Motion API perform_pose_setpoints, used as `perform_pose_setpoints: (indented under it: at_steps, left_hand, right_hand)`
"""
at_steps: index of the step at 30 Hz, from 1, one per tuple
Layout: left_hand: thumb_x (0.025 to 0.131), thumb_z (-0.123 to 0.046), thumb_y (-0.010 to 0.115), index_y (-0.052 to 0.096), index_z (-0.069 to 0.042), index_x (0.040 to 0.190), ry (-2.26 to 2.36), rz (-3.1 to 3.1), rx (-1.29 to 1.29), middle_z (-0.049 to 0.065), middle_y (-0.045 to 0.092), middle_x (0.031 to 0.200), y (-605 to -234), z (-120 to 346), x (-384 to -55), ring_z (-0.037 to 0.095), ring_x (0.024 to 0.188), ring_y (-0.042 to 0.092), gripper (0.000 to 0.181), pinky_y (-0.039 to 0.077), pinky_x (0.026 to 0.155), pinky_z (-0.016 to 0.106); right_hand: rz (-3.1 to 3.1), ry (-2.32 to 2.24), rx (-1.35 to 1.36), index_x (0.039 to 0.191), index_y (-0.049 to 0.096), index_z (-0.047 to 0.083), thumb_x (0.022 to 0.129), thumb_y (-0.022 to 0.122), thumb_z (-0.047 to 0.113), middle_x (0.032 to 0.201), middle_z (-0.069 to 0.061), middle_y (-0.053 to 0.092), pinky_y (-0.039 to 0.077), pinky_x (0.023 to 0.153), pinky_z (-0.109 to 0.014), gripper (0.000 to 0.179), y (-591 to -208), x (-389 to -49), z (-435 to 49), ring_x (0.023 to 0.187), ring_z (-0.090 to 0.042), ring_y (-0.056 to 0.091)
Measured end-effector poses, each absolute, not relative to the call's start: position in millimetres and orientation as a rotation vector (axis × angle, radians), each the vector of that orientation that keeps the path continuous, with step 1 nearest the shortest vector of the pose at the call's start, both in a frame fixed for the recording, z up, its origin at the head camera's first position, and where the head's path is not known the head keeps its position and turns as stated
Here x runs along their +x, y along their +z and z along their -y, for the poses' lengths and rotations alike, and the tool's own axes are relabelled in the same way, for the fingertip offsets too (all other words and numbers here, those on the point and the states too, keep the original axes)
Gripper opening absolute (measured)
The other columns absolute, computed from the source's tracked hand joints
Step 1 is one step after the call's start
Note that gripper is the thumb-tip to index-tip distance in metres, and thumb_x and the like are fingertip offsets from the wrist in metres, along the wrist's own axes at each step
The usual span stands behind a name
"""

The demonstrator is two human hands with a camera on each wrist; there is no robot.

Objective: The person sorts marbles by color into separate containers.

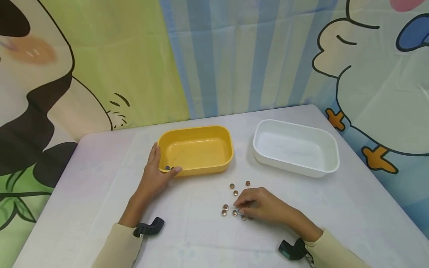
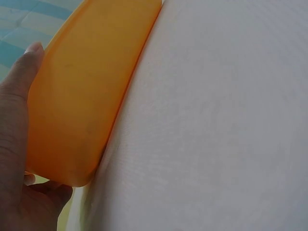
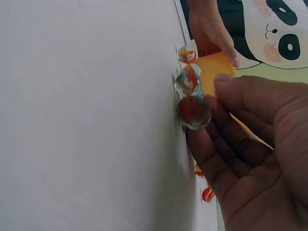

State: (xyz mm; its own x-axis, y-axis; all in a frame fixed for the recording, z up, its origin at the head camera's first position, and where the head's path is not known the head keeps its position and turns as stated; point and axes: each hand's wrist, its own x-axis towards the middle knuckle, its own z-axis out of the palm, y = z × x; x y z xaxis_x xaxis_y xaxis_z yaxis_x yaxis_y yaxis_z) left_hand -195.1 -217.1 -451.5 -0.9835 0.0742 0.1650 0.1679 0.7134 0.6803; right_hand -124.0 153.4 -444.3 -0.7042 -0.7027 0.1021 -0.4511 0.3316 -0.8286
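At the front left corner of a yellow tray (image 1: 204,171), my left hand (image 1: 155,178) holds the tray, thumb along the front rim and fingers on the left side. A few dark marbles (image 1: 167,168) lie inside that corner. My right hand (image 1: 263,204) is low over the table with curled fingers, its thumb and fingertips at a bluish marble (image 1: 239,212); the fingers partly hide it. Around them several clear marbles with orange-red swirls (image 1: 224,213) lie loose on the cloth. The right wrist view has a row of marbles (image 3: 193,113) beside the thumb and fingers.
A white tray (image 1: 330,167) stands to the right of the yellow one, with a gap between them. White cloth (image 1: 187,230) covers the table. Printed curtains (image 1: 231,56) hang behind its back edge. Each wrist wears a black camera (image 1: 152,226).
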Motion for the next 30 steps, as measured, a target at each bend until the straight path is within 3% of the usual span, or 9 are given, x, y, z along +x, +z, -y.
perform_pose_setpoints:
  at_steps: [11,18,30]
  left_hand:
    - [0.081,-0.054,0.073,0.005,-0.001,0.154,-1.116,2.800,-0.185,0.006,-0.003,0.162,-450.5,216.7,-194.1,0.037,0.145,0.009,0.114,0.018,0.111,0.060]
    - [0.081,-0.055,0.072,0.004,-0.001,0.155,-1.113,2.806,-0.183,0.007,-0.003,0.162,-452.1,216.0,-195.7,0.037,0.145,0.008,0.114,0.018,0.111,0.060]
    - [0.080,-0.055,0.073,0.005,-0.002,0.155,-1.114,2.802,-0.175,0.006,-0.003,0.162,-450.2,215.2,-194.3,0.036,0.146,0.009,0.114,0.018,0.111,0.058]
  right_hand:
    - [-2.436,-1.205,-1.044,0.101,0.074,0.011,0.085,0.072,0.003,0.095,0.008,0.066,0.051,0.070,-0.022,0.018,-444.7,-117.8,-144.4,0.080,-0.004,0.058]
    - [-2.478,-1.171,-0.965,0.102,0.074,0.012,0.086,0.073,0.007,0.098,0.011,0.066,0.051,0.077,-0.025,0.017,-441.9,-117.3,-146.4,0.087,-0.003,0.059]
    - [-2.514,-1.087,-1.102,0.100,0.075,0.014,0.087,0.071,0.005,0.100,0.013,0.066,0.049,0.086,-0.029,0.016,-441.4,-117.7,-148.7,0.096,-0.006,0.059]
